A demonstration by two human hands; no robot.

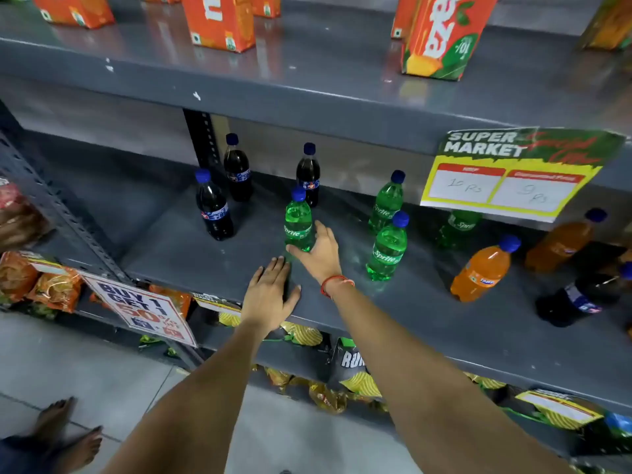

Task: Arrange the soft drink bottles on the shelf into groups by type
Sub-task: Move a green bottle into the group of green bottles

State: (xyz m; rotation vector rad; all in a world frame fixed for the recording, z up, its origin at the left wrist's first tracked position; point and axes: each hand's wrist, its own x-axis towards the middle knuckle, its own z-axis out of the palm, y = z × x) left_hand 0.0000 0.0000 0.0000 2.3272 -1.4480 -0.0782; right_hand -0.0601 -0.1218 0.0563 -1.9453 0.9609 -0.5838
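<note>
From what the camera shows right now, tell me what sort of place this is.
Most likely a small supermarket aisle: a grey metal shelf stocked with soft drink bottles, a "Super Market" price tag, and a "Buy 1 Get 1" sign lower down.

Left hand (268, 295) flat, right hand (319, 249) curled.

Above and beyond your hands, orange juice cartons (219, 22) stand on the upper shelf. Up to the right of your right hand hangs a supermarket price sign (513, 172). Left of your left hand is a "Buy 1 Get 1" sign (143, 309), with snack packets (41, 285) beside it.
</note>
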